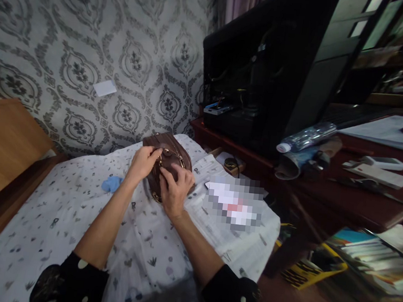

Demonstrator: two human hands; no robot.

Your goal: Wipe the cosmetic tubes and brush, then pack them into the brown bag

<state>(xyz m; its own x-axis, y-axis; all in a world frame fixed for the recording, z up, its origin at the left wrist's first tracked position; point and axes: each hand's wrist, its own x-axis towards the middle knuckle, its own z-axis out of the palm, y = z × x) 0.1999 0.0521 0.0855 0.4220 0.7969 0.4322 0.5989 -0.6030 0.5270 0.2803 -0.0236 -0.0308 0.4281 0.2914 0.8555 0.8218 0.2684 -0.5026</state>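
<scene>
A small brown leather bag [167,147] with gold zips lies on a bed covered by a white patterned sheet [73,205]. My left hand [143,163] rests on the bag's left side, its fingers curled and pinched at the zip. Lower down on the bag's front, my right hand [175,189] presses with its fingers bent over the leather. Both forearms reach out from dark spotted sleeves.
A blue cloth [111,184] lies left of the bag, and newspaper [237,222] is spread to its right. A dark wooden desk [344,195] holds a black computer case [268,66], a plastic bottle [305,139] and a remote [383,163]. Wooden headboard [3,149] at left.
</scene>
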